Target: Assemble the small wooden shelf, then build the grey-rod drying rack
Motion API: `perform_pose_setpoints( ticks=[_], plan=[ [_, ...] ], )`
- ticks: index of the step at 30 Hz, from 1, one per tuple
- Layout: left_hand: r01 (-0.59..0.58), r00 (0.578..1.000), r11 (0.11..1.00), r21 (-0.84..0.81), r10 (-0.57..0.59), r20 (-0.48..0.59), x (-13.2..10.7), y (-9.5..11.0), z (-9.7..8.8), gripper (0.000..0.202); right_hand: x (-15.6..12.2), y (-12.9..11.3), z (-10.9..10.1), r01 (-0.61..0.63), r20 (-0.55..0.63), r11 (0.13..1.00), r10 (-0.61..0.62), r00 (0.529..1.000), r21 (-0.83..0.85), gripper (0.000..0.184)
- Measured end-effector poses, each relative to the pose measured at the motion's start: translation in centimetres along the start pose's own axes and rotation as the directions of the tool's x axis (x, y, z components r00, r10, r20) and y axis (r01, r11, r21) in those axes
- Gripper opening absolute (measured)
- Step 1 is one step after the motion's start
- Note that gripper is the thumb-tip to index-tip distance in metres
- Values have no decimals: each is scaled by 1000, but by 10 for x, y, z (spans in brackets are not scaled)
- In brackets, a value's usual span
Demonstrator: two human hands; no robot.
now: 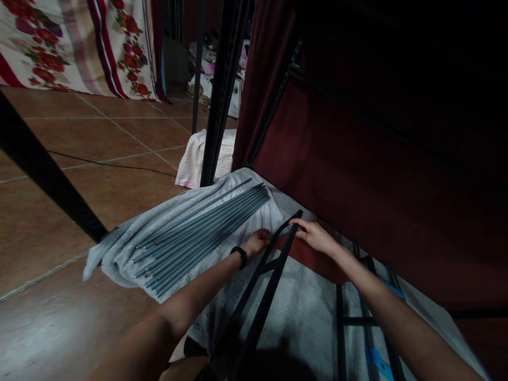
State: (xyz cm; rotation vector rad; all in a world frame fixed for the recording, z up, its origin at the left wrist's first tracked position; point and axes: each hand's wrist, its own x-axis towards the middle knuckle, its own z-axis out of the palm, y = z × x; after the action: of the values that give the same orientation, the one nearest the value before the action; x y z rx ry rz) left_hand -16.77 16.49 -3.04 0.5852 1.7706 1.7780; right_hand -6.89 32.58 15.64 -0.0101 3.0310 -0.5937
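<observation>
A black metal frame [266,288] with two long bars and a crosspiece slants up from my lap. My right hand [315,235] is at its far end, thumb and forefinger pinched on a small shiny metal piece [292,224] against the bar; its exact kind is too small to tell. Just left of the frame is my left hand [257,242], fingers curled, a black band on its wrist. What it holds, if anything, is hidden. Beside it, several grey rods [202,238] lie in a row on a grey blanket [127,259].
More black frames with blue parts [379,362] lie at the right. A reddish-brown flat piece [313,259] is under my right hand. Black uprights [220,95] stand around, with a dark red curtain [337,174] behind. A cable [115,164] crosses the tiled floor [79,196].
</observation>
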Motion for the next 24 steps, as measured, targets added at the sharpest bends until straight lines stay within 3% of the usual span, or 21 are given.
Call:
perform_pose_setpoints(
  ticks=[5, 9, 12, 16, 21, 24],
  plan=[
    [16, 998, 993, 114, -9, -54, 3, -1, -1, 21, 0, 0, -1, 7, 2, 1000, -7, 1000, 25, 37],
    [-33, 999, 992, 120, 36, -20, 5, 4, 2, 9, -2, 0, -2, 25, 5, 999, -25, 1000, 32, 38],
    [-29, 1000, 995, 100, 28, 12, 3, 5, 0, 14, -3, 1, -4, 4, 4, 1000, -4, 1000, 27, 38],
    [33, 999, 990, 140, -30, -22, 4, 6, 0, 26, -3, -1, -5, 0, -1, 1000, 0, 1000, 17, 38],
    [-50, 999, 988, 146, 49, 7, 5, 9, 1, 7, -5, 0, -5, -7, -5, 1000, 8, 1000, 6, 41],
    [-72, 997, 992, 104, 67, 48, 2, 9, 2, 12, -6, 4, -6, -26, -6, 1000, 26, 1000, 6, 42]
  ],
)
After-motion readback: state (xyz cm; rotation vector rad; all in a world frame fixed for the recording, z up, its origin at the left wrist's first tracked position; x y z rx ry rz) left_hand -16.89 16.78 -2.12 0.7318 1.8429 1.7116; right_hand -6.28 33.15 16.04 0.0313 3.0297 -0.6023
